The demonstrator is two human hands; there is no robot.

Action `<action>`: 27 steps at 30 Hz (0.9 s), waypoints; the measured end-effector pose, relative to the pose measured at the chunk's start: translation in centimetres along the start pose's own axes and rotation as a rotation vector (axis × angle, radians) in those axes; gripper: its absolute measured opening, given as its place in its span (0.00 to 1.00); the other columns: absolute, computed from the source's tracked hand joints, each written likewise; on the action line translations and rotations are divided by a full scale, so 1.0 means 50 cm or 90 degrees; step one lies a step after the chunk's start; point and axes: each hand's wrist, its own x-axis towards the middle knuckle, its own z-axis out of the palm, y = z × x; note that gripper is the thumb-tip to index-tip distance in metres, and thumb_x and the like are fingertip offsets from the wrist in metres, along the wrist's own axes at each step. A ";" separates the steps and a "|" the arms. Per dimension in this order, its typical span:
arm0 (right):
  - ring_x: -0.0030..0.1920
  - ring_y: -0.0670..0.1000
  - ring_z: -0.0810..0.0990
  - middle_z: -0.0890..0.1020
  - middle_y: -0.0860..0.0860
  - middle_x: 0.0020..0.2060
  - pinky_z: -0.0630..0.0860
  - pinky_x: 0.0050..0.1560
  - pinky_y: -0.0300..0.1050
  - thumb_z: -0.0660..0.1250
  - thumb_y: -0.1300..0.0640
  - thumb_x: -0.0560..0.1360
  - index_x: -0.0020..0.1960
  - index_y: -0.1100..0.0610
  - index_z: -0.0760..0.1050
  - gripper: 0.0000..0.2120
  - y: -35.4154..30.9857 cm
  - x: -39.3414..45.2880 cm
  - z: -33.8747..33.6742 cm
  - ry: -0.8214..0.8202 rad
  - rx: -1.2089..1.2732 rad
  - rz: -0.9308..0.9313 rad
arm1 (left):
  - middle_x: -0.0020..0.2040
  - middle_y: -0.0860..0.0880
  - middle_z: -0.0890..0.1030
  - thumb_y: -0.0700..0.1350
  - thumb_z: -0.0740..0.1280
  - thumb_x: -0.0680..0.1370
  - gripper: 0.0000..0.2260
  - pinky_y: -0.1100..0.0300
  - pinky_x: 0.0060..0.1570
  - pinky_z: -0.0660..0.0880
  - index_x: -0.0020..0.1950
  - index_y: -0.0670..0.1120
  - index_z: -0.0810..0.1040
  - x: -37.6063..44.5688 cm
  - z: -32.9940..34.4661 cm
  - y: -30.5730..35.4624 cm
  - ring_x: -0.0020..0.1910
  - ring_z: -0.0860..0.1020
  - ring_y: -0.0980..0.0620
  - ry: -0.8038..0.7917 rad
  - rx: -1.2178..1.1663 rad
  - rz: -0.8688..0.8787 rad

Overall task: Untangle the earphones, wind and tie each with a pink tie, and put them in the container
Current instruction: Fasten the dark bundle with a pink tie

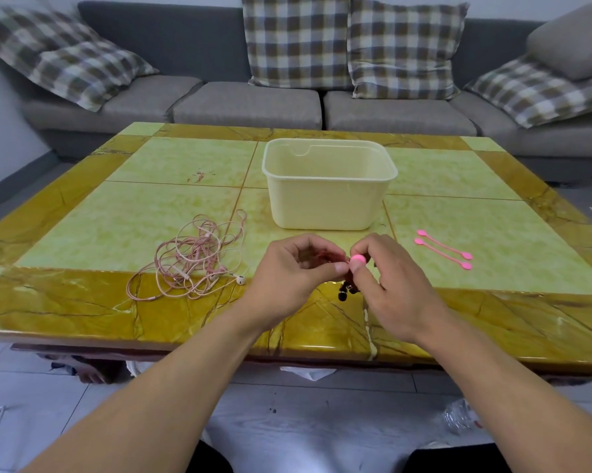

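Dark red earphones (325,257) sit bundled near the table's (82,302) front edge — left hand (294,271) curled round them, right hand (386,278) pinching a pink tie (358,258) against the bundle.

A dark red earphone bundle (325,256), wound small, is held above the table's near edge, its black earbuds (345,292) dangling below; a pink tie's round end (358,258) sits against it. A pink and white earphone tangle (199,257) lies loose to the left. Two pink ties (444,249) lie side by side to the right. The cream container (328,203) stands open behind.
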 end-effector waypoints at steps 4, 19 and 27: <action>0.52 0.46 0.68 0.73 0.40 0.46 0.66 0.53 0.43 0.55 0.43 0.77 0.47 0.47 0.71 0.11 0.002 0.006 0.010 0.006 -0.019 0.068 | 0.43 0.46 0.87 0.33 0.76 0.73 0.06 0.56 0.50 0.82 0.44 0.42 0.85 0.000 0.007 -0.015 0.45 0.86 0.49 0.028 0.156 0.126; 0.47 0.51 0.75 0.76 0.47 0.46 0.72 0.50 0.50 0.69 0.53 0.80 0.55 0.52 0.82 0.06 0.019 0.026 -0.009 0.078 -0.129 -0.088 | 0.46 0.42 0.84 0.62 0.68 0.77 0.26 0.55 0.42 0.82 0.53 0.38 0.82 0.009 0.003 0.011 0.40 0.83 0.45 -0.020 -0.325 -0.458; 0.47 0.49 0.75 0.77 0.46 0.45 0.70 0.50 0.43 0.69 0.52 0.78 0.53 0.53 0.81 0.07 0.009 0.027 -0.015 0.088 -0.168 -0.098 | 0.45 0.44 0.82 0.39 0.70 0.77 0.06 0.62 0.43 0.81 0.50 0.39 0.85 0.020 0.009 -0.002 0.40 0.81 0.52 -0.016 -0.443 -0.404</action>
